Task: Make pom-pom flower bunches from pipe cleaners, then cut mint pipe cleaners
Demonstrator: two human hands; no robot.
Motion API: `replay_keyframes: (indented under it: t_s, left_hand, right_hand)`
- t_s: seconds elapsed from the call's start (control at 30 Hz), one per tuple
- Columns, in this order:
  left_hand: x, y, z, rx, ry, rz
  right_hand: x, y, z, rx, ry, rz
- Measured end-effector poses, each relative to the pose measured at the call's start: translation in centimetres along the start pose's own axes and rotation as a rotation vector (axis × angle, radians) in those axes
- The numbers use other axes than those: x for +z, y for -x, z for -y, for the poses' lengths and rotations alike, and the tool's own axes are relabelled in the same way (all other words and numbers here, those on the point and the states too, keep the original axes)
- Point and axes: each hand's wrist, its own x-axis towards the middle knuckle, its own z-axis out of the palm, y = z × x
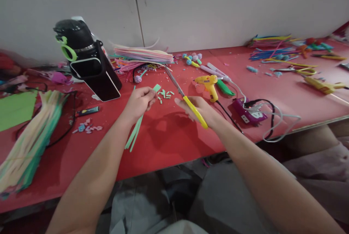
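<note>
Red table point(169, 143): left hand point(139, 101) pinches green strips point(141, 117); right hand point(197, 108) grips one scissors point(188, 101).

Yellow-handled scissors point(191, 104) — green strips point(135, 132)

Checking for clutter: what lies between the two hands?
Small green cut bits on the red table, between left hand and right hand, in the head view.
</note>
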Motion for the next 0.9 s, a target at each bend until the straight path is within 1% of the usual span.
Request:
replay_keyframes:
  t_s: [0.1, 0.2, 0.33, 0.57, 0.7, 0.9]
  left_hand:
    - [-0.5, -0.2, -0.2, 0.074, 0.074, -0.100]
    - [-0.5, -0.1, -0.2, 0.089, 0.101, -0.122]
    - [-0.1, 0.0, -0.2, 0.085, 0.094, -0.077]
    - [0.3, 0.0, 0.2, 0.095, 0.062, 0.027]
    - [0.3, 0.2, 0.0, 0.077, 0.014, 0.041]
    - [0.2, 0.2, 0.0, 0.086, -0.043, 0.071]
  right_hand:
    - [-0.1, 1.0, -0.4, 0.022, 0.133, 0.069]
    - [0.0, 1.7, -0.6, 0.028, 0.216, 0.137]
    - [0.2, 1.8, -0.4, 0.036, 0.257, 0.149]
    - [1.0, 1.5, -0.2, 0.010, 0.205, 0.148]
    - [1.2, 1.5, 0.1, 0.032, 0.205, 0.143]
    - [1.1, 1.7, 0.5, 0.054, 0.343, 0.145]
